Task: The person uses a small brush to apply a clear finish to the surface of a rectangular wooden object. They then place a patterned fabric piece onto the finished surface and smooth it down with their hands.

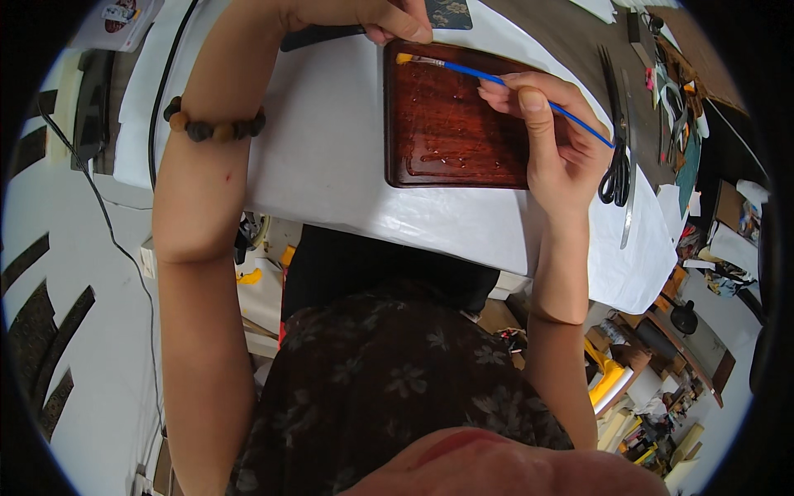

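A dark red-brown wooden tray [463,124] with a raised rim lies on the white-covered table, its surface glossy with wet-looking streaks and drops. My right hand [554,124] is closed around a slim blue paintbrush [471,72], held slanting over the tray. The brush's yellowish bristles [404,59] are at the tray's far left corner. At that same corner, the bent fingers and thumb of my left hand [389,18] grip the rim; the top of the picture cuts off part of this hand. A beaded bracelet [217,131] circles my left forearm.
Black-handled scissors [614,178] and a thin metal strip [629,207] lie right of my right hand. A dark patterned piece [451,14] lies beyond the tray. A black cable [169,83] runs along the table's left. Cluttered tools and papers [678,107] fill the far right.
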